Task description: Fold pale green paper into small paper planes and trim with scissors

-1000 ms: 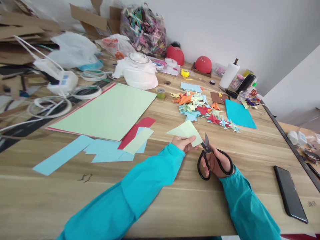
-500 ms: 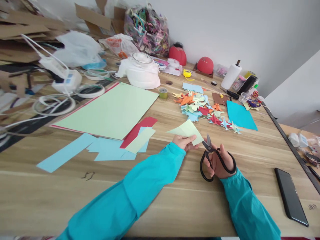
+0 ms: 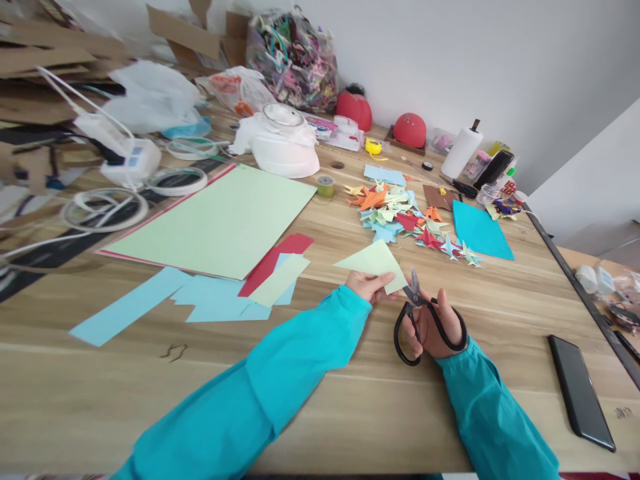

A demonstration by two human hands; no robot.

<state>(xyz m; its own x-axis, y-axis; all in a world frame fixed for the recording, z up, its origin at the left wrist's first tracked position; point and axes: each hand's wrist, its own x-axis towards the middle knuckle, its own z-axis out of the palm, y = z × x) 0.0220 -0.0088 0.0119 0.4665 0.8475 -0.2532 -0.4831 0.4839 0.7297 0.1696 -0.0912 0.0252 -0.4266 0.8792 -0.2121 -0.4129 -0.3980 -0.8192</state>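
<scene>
My left hand (image 3: pixel 369 285) pinches a folded piece of pale green paper (image 3: pixel 375 261), whose pointed end sticks out to the left. In my right hand (image 3: pixel 437 330) is a pair of scissors (image 3: pixel 417 303) with black loop handles, my fingers through the loops. The scissors' blades are parted at the paper's right edge; one blade seems to lie under or against it, and I cannot tell whether it cuts in. Beyond my hands lies a pile of folded paper shapes (image 3: pixel 395 213) in orange, green, blue and red.
Large pale green sheets (image 3: pixel 225 220) lie to the left, with blue paper strips (image 3: pixel 130 303) and a red paper scrap (image 3: pixel 270 263) nearer me. A turquoise paper (image 3: pixel 481 230) lies at the right, a black phone (image 3: pixel 581 390) near the front right. White cables (image 3: pixel 105 207) coil at the left.
The scissors and my right hand have shifted slightly left, closer against the paper's right edge. My left hand still grips the paper in about the same spot.
</scene>
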